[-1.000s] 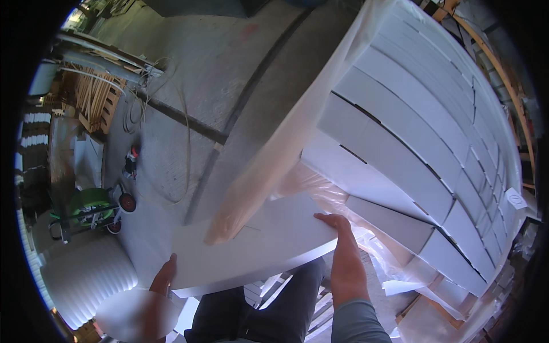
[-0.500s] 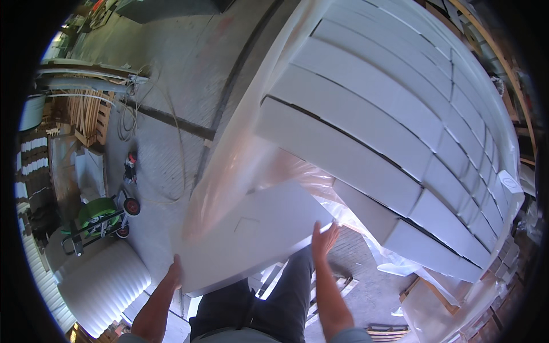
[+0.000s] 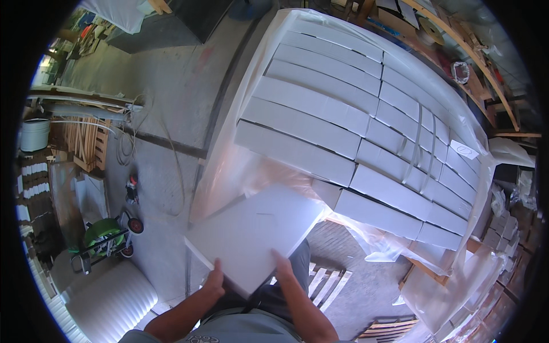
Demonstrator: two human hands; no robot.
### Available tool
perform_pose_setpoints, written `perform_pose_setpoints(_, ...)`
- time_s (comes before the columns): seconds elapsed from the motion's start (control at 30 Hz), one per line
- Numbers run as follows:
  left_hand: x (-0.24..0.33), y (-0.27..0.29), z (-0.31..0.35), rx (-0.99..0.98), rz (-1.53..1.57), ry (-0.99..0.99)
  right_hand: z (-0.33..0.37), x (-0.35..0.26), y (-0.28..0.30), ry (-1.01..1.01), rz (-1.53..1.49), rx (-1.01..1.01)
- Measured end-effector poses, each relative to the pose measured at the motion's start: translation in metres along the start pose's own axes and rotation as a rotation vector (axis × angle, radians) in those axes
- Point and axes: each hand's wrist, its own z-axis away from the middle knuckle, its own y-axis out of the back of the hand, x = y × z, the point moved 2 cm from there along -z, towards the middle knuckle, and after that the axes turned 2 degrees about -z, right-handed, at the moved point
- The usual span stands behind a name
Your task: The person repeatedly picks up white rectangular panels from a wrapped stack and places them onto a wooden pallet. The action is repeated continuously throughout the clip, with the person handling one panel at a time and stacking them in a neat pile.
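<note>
In front of my body I hold a flat white cardboard box (image 3: 260, 228) with both hands. My left hand (image 3: 214, 280) grips its near left edge, thumb showing and the other fingers hidden beneath. At the near right edge my right hand (image 3: 281, 267) has its thumb side on the box, its fingers mostly out of sight. One corner of the box points toward my waist. Just beyond it stands a large stack of similar white boxes (image 3: 320, 108), with clear plastic film (image 3: 220, 171) hanging down its side. A gap shows in the lowest visible row, behind my box.
A green-and-black wheeled cart (image 3: 106, 237) and a big roll of white foam (image 3: 108, 288) stand at the left. Loose hose (image 3: 128, 134) lies on the floor. Wooden pallet slats (image 3: 329, 286) are by my right leg. Wrapped goods (image 3: 452, 297) stand at the lower right.
The box has turned and come closer to my body. My hands have shifted from its far-apart ends to closer together on its near edges. More of the stack is in view.
</note>
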Motion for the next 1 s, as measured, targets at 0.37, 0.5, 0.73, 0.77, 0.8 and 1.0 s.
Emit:
perform_pose_setpoints(0.37,-0.007,-0.03,0.036,-0.584,-0.141,0.075,-0.029,-0.086,0.121,-0.034,0.291,-0.007)
perform_pose_setpoints(0.5,0.037,-0.05,-0.001,-0.477,-0.235,-0.09,-0.032,-0.107,0.161,-0.055,0.252,-0.14)
perform_pose_setpoints(0.73,0.069,-0.096,-0.016,-0.458,-0.424,0.094,-0.018,-0.12,0.151,-0.025,0.441,-0.02)
perform_pose_setpoints(0.77,0.07,-0.095,-0.018,-0.469,-0.448,0.096,-0.013,-0.119,0.151,-0.002,0.421,-0.031)
perform_pose_setpoints(0.8,0.069,-0.095,-0.023,-0.516,-0.466,0.114,-0.01,-0.119,0.152,0.015,0.383,-0.031)
perform_pose_setpoints(1.0,0.055,-0.079,-0.067,-0.614,-0.416,0.225,-0.005,-0.102,0.152,-0.069,0.595,0.076)
